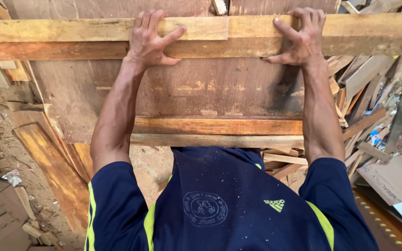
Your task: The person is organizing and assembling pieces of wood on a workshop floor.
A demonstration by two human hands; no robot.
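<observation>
Closest to me is the person's dark blue shirt (219, 204) with yellow-green stripes, dusted with sawdust, both bare arms stretched forward. Just beyond the chest runs the near edge of a wide brown wooden panel (210, 88), trimmed there with an orange-toned strip (215, 125); the panel's worn face slopes away from the body. At its far edge lies a long pale plank (70, 30), running left to right across the whole view.

The left hand (150, 39) is clamped over that plank, fingers hooked across its top face and the thumb splayed out toward the right. The right hand (301, 39) grips the same plank further right, fingers curled over the top, thumb pressed on the front face below.

Off to the right sits a jumbled heap of wood offcuts (378, 102) and a flat piece of cardboard (396, 179). On the left, more boards (56, 172) lean over a sawdust-strewn floor (19, 153).
</observation>
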